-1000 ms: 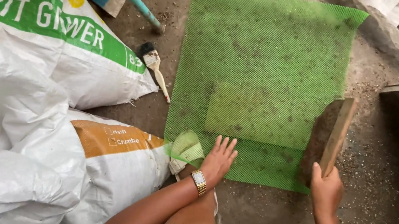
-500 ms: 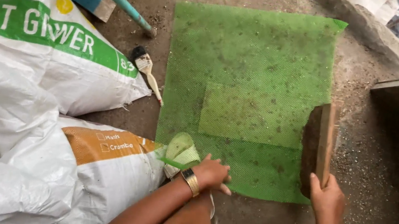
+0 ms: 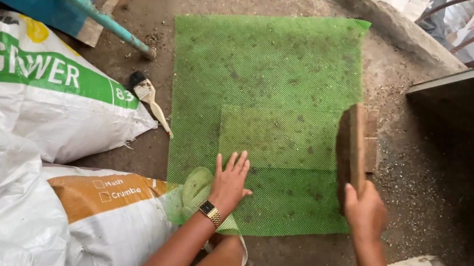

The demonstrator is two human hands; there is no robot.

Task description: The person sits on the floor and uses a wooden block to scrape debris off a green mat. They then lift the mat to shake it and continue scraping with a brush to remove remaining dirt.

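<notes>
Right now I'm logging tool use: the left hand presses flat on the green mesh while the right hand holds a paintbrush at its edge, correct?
Not quite. In the head view the right hand holds a wooden scrub brush; the paintbrush lies untouched on the floor. The left hand does press the green mesh.

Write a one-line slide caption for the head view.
Left hand flat on green mesh; right hand holds a wooden brush.

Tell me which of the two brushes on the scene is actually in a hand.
The wooden scrubbing brush, gripped by the right hand at the green mesh's right edge. The small paintbrush lies untouched on the floor left of the mesh.
</notes>
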